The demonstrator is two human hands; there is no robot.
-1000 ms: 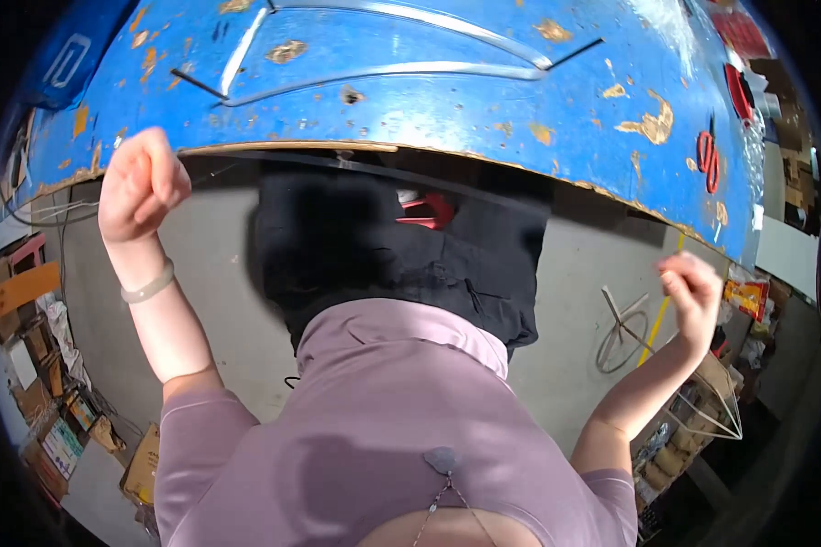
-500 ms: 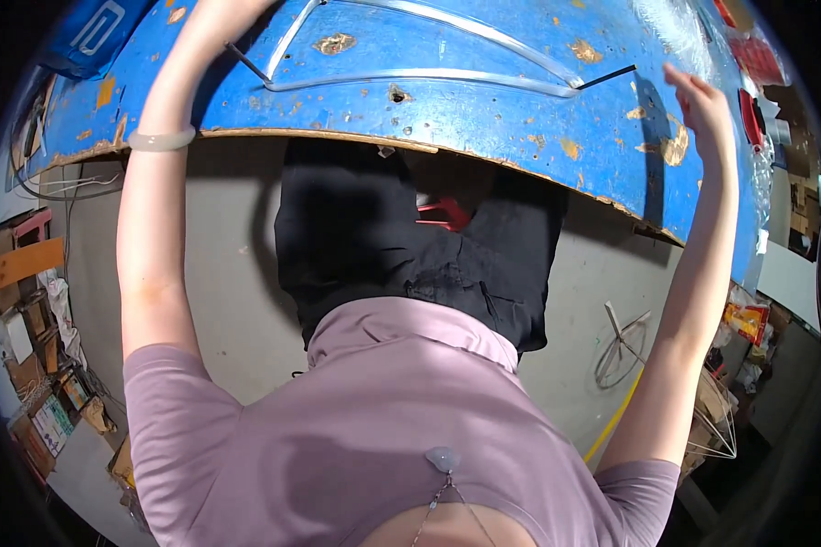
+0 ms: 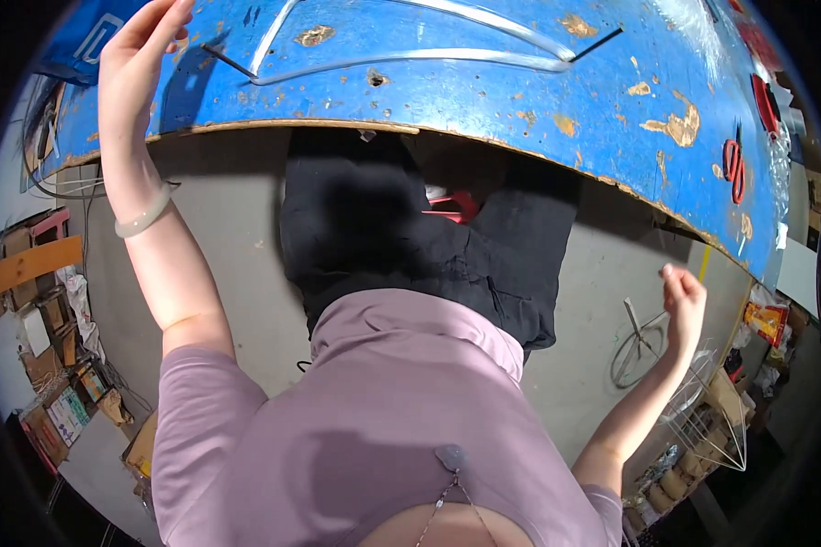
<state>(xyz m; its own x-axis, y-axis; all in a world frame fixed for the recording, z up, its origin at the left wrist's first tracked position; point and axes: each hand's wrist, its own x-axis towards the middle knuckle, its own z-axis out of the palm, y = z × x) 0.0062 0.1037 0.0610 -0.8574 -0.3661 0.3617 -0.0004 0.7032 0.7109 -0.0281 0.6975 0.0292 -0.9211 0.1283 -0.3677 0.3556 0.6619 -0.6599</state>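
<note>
A four-sided frame of clear, shiny strips (image 3: pixel 410 56) lies on the blue worktable (image 3: pixel 483 100), its far part cut off by the picture's top edge. Thin black rods stick out from its near corners, one on the left (image 3: pixel 228 62) and one on the right (image 3: pixel 598 44). My left hand (image 3: pixel 135 77) hovers over the table's left end beside the left rod, fingers loosely bent and apart, with nothing visible in it. Off the table's right front edge, my right hand (image 3: pixel 683 305) is in the air above the floor. Its fingers are curled in, and nothing shows in them.
Red-handled scissors (image 3: pixel 734 169) lie on the right of the table, near another red tool (image 3: pixel 764 105) and clear plastic wrap (image 3: pixel 693 46). A blue bag (image 3: pixel 84 41) is at the far left. Shelved clutter (image 3: pixel 64 365) lines the left; a wire rack (image 3: pixel 716 410) stands right.
My right hand has drawn back from above the table toward me, uncovering the scissors. My left hand has moved left, away from the frame, and has come fully into view.
</note>
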